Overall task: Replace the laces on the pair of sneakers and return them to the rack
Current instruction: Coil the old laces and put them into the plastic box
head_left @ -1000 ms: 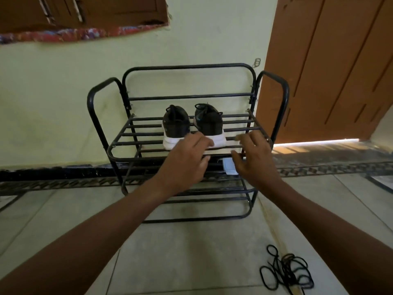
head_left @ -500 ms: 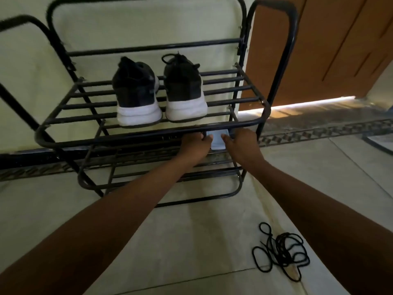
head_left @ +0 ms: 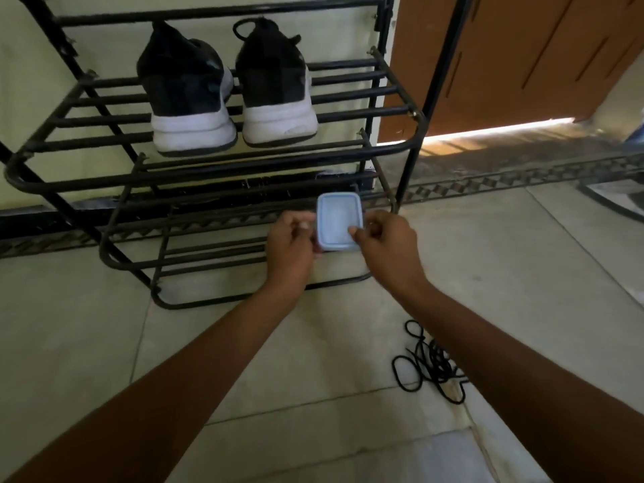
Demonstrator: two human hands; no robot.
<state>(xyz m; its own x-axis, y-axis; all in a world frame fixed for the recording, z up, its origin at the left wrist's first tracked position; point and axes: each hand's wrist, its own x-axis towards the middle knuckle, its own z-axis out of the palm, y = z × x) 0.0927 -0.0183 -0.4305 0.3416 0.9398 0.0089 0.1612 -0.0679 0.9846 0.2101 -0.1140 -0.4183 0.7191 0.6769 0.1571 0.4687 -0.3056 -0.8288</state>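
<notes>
I can read no brand or writing anywhere. My left hand and right hand both pinch a pale blue lidded box by its edges, in front of the rack. The sneakers sit together on its upper shelf, heels toward me. Black laces lie tangled on the floor.

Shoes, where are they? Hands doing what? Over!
Both hands, left hand and right hand, gripping blue box. Sneakers on rack. Laces on floor.
</notes>
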